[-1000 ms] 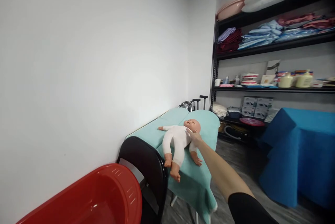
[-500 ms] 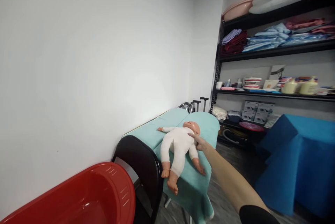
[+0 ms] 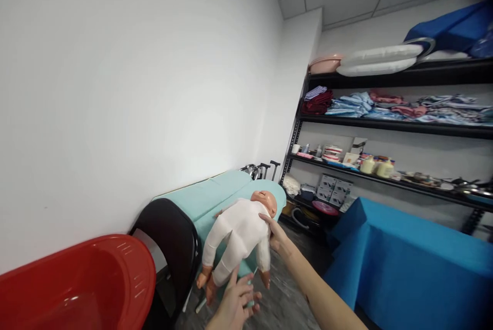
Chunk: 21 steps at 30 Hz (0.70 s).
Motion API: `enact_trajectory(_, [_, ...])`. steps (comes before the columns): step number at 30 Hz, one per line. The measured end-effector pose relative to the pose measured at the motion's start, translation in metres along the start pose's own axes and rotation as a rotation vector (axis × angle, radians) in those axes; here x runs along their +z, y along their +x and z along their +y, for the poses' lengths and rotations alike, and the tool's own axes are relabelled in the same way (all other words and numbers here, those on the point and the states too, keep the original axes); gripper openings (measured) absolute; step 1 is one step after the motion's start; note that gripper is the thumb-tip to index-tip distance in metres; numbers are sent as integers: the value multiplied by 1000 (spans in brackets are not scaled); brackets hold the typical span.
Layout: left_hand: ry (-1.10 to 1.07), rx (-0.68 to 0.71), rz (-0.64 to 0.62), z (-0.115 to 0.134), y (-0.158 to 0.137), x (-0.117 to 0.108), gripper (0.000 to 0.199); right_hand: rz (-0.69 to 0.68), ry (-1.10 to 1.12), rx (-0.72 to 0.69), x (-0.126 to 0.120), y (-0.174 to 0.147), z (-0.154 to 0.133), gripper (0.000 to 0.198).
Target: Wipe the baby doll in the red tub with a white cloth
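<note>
1. head view, and here's the doll (image 3: 246, 227) in its white suit, face up, above the near part of the mint-covered table (image 3: 202, 192), legs hanging toward us; whether its back touches the cloth, i can't tell!
2. right hand (image 3: 275, 232) has it at the shoulder: thumb across the upper chest, other fingers mostly hidden behind, grasping the doll.
3. left hand (image 3: 239, 299), down low, fingers loose and spread, gripping nothing, right beside the doll's dangling legs; contact is hard to call.
4. near side, on the left: black chair (image 3: 169, 224) by the table, red tub (image 3: 140, 278) just beside it.
5. over on the right, a blue-draped table (image 3: 416, 263), with black shelves (image 3: 385, 80) behind, loaded with folded clothes (image 3: 352, 105) and pale yellow bottles (image 3: 367, 165).
</note>
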<state>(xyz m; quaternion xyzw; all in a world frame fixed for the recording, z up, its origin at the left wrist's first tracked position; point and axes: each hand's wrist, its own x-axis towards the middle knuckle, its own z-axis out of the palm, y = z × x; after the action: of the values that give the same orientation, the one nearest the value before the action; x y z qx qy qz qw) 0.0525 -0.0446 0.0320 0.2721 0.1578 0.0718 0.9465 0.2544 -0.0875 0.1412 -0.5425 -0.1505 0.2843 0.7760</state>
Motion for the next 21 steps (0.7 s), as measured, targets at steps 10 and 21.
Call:
enact_trajectory(10, [-436,78,-215,-5,-44,-48,35,59,70,-161,31,-148,-25,66])
enact_trajectory(21, [-525,707,-80,36,-290,-194,58,-143,201,131,137,-265,144,78])
